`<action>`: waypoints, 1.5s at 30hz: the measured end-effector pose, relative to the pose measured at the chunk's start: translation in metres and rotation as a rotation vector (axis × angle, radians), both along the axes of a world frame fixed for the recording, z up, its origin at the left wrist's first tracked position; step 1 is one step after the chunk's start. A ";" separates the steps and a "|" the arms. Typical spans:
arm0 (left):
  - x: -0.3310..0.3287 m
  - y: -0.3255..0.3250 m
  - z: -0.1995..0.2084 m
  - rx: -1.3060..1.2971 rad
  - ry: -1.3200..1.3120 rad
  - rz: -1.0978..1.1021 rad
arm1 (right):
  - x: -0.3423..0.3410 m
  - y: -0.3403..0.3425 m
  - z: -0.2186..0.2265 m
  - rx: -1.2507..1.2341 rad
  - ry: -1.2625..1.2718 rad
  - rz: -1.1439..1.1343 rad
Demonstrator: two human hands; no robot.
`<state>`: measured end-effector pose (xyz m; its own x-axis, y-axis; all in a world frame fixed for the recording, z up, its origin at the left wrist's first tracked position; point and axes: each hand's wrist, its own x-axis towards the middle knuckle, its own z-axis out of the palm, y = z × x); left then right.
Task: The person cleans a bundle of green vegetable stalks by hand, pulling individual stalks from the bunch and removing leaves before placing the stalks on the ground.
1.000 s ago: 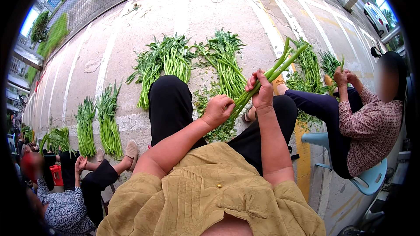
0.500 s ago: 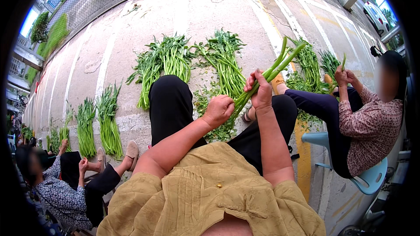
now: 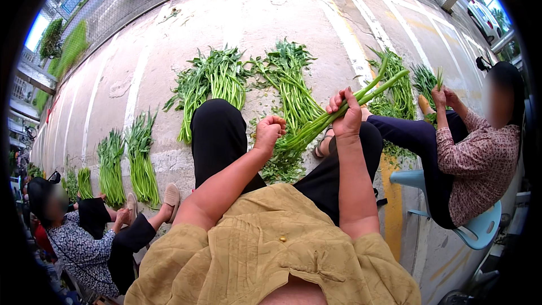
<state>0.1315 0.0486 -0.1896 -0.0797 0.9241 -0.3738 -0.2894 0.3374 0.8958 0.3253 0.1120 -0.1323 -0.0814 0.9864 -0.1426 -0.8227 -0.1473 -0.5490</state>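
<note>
My right hand (image 3: 346, 116) is wrapped round a small bunch of long green water spinach stalks (image 3: 384, 86), held slantwise over my right knee. Their thick ends point up to the right, and the lower part runs down left between my knees. My left hand (image 3: 269, 134) is apart from the bunch, to its left, with its fingers curled closed; what they hold, if anything, is hidden. Just beyond my knees lie piles of water spinach (image 3: 226, 76) on the ground, one more pile (image 3: 291, 82) being behind the bunch. Loose picked leaves (image 3: 282, 166) lie between my feet.
At the right a person (image 3: 480, 158) on a blue plastic stool (image 3: 483, 226) handles greens, with another pile (image 3: 398, 82) in front. Another person (image 3: 84, 248) sits at the lower left near upright-lying bundles (image 3: 141, 158). A wire fence (image 3: 130, 14) and a parked car stand at the back.
My left hand has come off the stalks and moved slightly left. My right hand has shifted right with the bunch, which now tilts lower. The neighbours' hands have moved too.
</note>
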 end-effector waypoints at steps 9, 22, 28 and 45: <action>0.014 -0.010 0.011 0.662 0.735 -0.251 | -0.010 -0.003 -0.007 -0.029 -0.042 0.048; 0.015 -0.013 0.020 0.776 0.925 -0.257 | -0.024 -0.009 -0.004 -0.010 -0.131 0.092; 0.016 -0.014 0.026 0.810 0.969 -0.278 | -0.024 -0.009 -0.004 -0.014 -0.126 0.083; 0.012 -0.005 0.010 -0.232 -0.075 -0.228 | -0.039 -0.019 -0.007 0.047 -0.325 0.131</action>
